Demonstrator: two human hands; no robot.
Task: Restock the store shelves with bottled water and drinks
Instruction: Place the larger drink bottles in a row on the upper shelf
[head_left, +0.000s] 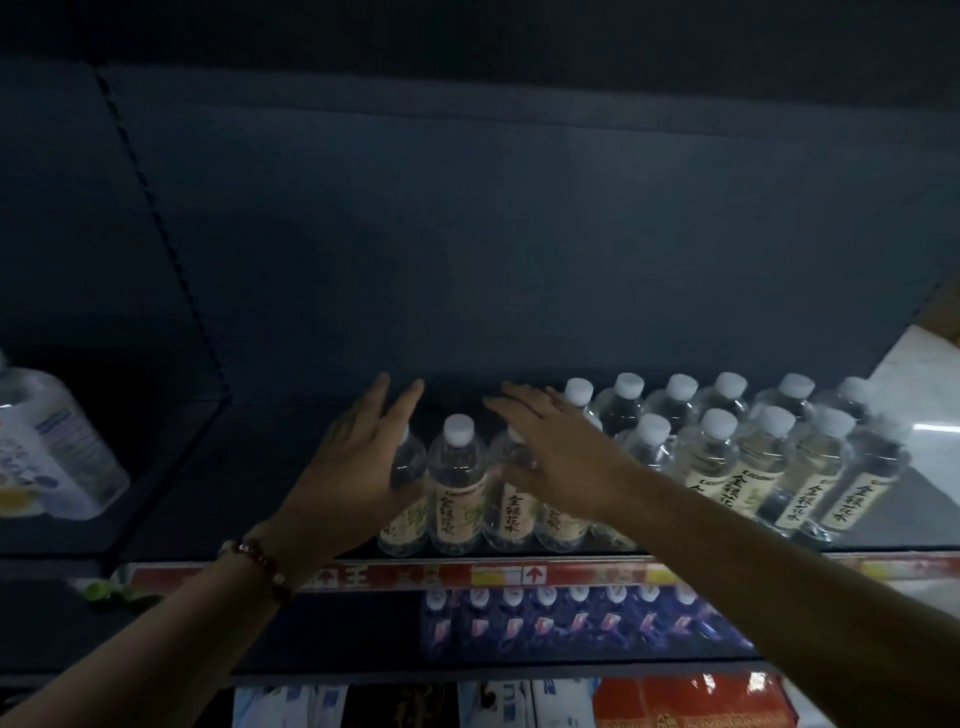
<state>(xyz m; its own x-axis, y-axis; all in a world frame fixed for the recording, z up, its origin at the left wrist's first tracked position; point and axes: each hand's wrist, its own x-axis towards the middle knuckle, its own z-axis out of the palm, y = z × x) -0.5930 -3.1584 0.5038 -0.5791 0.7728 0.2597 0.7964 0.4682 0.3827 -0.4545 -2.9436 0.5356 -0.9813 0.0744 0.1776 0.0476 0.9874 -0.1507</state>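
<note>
At frame centre, left hand (358, 462) and right hand (556, 447), fingers straight, flank the front water bottles (457, 483) on the shelf (519, 574), apparently squaring the row; further stock needed next.

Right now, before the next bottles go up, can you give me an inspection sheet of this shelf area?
Surface: dark metal shelf, left part bare.
Job's things: clear white-capped water bottles with beige labels upright, in rows centre to right.
Clutter: large clear bottle with white and blue label tilted, on the adjacent shelf at left.
Hands: left hand and right hand open, fingers straight, resting against the leftmost bottles.
Cables: nothing seen.
Surroundings: red price strip; blue-labelled bottles on the shelf below; dim light.
</note>
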